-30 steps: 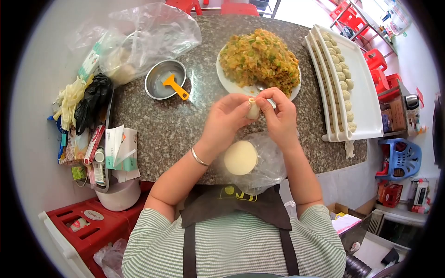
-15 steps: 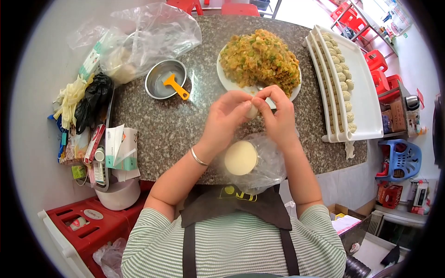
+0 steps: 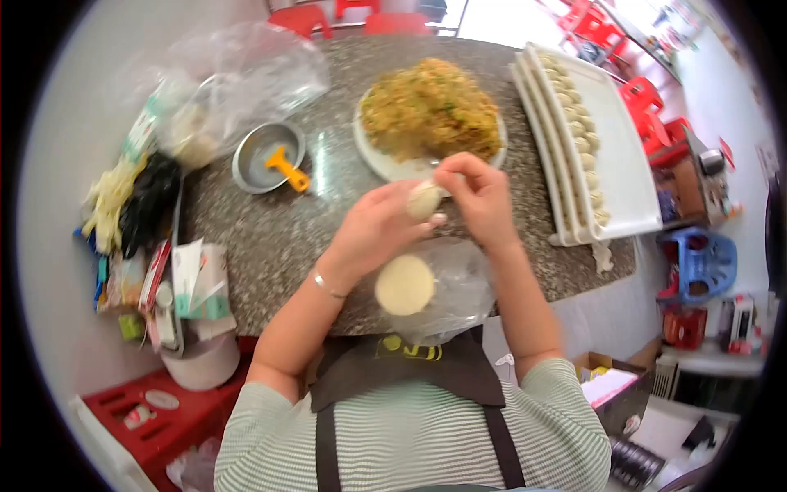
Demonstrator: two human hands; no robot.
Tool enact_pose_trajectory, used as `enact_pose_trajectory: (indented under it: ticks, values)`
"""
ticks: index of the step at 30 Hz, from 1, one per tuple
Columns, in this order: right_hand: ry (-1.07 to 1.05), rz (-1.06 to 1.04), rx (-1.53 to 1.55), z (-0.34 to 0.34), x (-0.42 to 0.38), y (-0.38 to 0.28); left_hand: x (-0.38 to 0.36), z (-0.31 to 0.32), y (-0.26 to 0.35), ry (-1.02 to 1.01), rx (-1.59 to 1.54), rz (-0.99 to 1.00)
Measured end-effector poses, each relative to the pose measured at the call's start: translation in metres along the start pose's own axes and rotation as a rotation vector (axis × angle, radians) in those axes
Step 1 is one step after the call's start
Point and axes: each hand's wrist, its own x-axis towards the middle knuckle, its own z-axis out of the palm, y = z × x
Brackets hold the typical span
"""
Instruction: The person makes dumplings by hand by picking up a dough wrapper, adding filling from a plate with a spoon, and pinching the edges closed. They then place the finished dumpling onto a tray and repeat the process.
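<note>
A pleated dumpling (image 3: 425, 199) rests in my left hand (image 3: 369, 228), cupped by its fingers over the table. At the dumpling's right end, the thumb and forefinger of my right hand (image 3: 477, 201) are pinched together on the dough. Just below my hands, round pale dough wrappers (image 3: 404, 284) lie on a clear plastic bag (image 3: 459, 283). Beyond the hands stands a white plate (image 3: 369, 152) heaped with chopped yellow-green filling (image 3: 430, 107). A utensil partly shows at the plate's near edge, blurred.
Stacked white trays (image 3: 627, 156) with rows of dumplings (image 3: 584, 135) stand on the right. To the left are a metal bowl (image 3: 246, 168) with a yellow-handled tool (image 3: 287, 170), a large plastic bag (image 3: 270, 70) and a tissue box (image 3: 199, 279). Red stools (image 3: 302, 20) stand beyond the table.
My left hand has turned, so the dumpling's pleated side now shows. My right hand still pinches at its end. The whole view has shifted slightly, moving the table contents left.
</note>
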Motion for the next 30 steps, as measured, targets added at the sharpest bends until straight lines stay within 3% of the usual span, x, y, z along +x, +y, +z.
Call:
enact_pose_trajectory:
  ticks: [1, 3, 5, 7, 10, 14, 17, 19, 21, 23, 30]
  values:
    - [0.028, -0.065, -0.064, 0.001, 0.0, 0.005, 0.002, 0.0, -0.003, -0.047, 0.0, -0.027]
    - [0.085, -0.081, -0.048, 0.002, 0.0, 0.007, 0.003, -0.002, -0.01, 0.133, 0.063, 0.107]
    - [0.064, -0.028, -0.046, -0.003, -0.008, -0.005, 0.005, 0.004, -0.012, 0.095, 0.134, 0.157]
    - [-0.137, -0.086, -0.152, -0.005, -0.019, -0.014, 0.003, 0.013, -0.015, 0.078, 0.203, 0.224]
    - [-0.049, 0.031, -0.214, -0.033, -0.034, -0.048, -0.006, 0.026, -0.012, 0.02, 0.337, 0.225]
    - [0.273, -0.093, -0.206, -0.125, -0.024, -0.049, -0.021, 0.016, -0.009, -0.062, 0.573, 0.23]
    - [0.409, -0.032, -0.564, -0.207, -0.012, -0.036, -0.034, 0.015, -0.007, 0.029, 0.767, 0.227]
    - [0.365, -0.111, -0.694, -0.244, -0.008, -0.019, -0.04, 0.013, -0.007, 0.064, 0.918, 0.254]
    - [0.278, 0.264, -0.781, -0.254, -0.005, -0.017, -0.045, 0.012, -0.008, 0.096, 1.073, 0.276]
    - [0.284, 0.24, -0.729, -0.254, -0.004, -0.014, -0.051, 0.015, -0.006, 0.107, 1.488, 0.365]
    - [0.356, 0.288, -0.705, -0.259, -0.008, -0.005, -0.06, 0.024, -0.012, 0.219, 1.463, 0.355]
